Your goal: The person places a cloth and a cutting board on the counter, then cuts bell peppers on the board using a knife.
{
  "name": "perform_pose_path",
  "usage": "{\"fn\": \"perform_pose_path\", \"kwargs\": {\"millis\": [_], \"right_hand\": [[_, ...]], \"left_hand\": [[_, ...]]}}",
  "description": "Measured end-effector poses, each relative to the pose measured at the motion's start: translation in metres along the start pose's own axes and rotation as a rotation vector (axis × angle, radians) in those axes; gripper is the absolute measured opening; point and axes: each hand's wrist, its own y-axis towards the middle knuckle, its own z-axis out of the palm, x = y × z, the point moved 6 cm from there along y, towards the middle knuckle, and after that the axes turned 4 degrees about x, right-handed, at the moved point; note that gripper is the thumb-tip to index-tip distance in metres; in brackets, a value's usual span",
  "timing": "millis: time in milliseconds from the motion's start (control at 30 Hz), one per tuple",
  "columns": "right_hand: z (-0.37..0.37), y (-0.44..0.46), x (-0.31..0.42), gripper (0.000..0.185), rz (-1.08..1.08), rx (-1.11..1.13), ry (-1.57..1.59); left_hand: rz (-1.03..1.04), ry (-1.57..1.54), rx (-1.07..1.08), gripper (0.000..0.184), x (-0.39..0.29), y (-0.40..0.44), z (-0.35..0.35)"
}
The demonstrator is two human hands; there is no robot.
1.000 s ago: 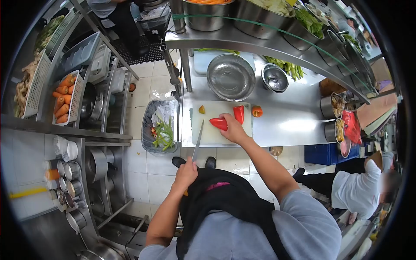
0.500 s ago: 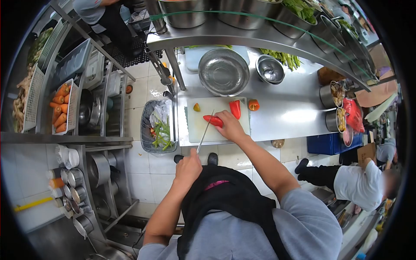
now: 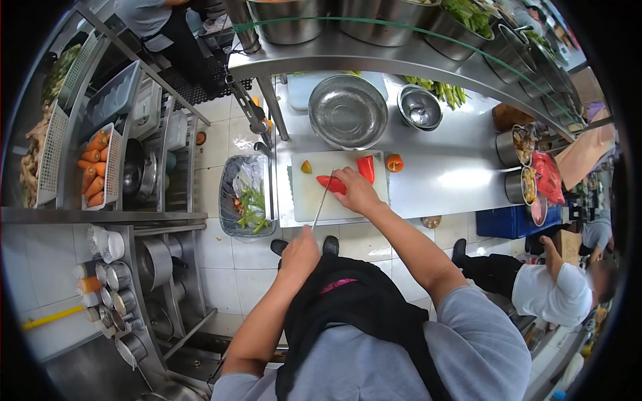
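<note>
My left hand (image 3: 301, 254) is closed round the handle of a knife (image 3: 321, 208). The blade points away from me and crosses a red bell pepper piece (image 3: 330, 184). My right hand (image 3: 356, 191) presses that piece against the white cutting board (image 3: 307, 204), its fingers curled close to the blade. Another red pepper piece (image 3: 366, 170) lies on the board just beyond my right hand. A small yellow-green pepper scrap (image 3: 306, 167) rests near the board's far left. Off the board's right side sits an orange-red pepper end (image 3: 395, 162).
Behind the board stand a large metal bowl (image 3: 348, 111) and a smaller one (image 3: 419, 107). Green stalks (image 3: 445, 92) lie farther back under a steel shelf (image 3: 374, 59). A lined waste bin (image 3: 232, 214) is on the floor at left. Another person (image 3: 552, 287) works at right.
My left hand and the knife have shifted slightly right. My right hand still holds the pepper piece in place. The person at right has moved an arm.
</note>
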Motion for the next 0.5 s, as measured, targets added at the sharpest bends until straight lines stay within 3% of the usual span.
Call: {"fn": "perform_pose_path", "kwargs": {"millis": [167,367,500], "right_hand": [[-0.003,0.004,0.005,0.048,0.032,0.016,-0.053],[-0.01,0.005,-0.007,0.051,0.019,-0.182,-0.25],[-0.033,-0.009,-0.012,0.058,0.13,-0.326,-0.283]], "left_hand": [[0.017,-0.005,0.003,0.021,0.014,0.046,0.031],[0.047,-0.018,-0.027,0.022,0.02,0.06,0.033],[0.048,-0.001,-0.023,0.023,0.023,0.057,0.031]]}}
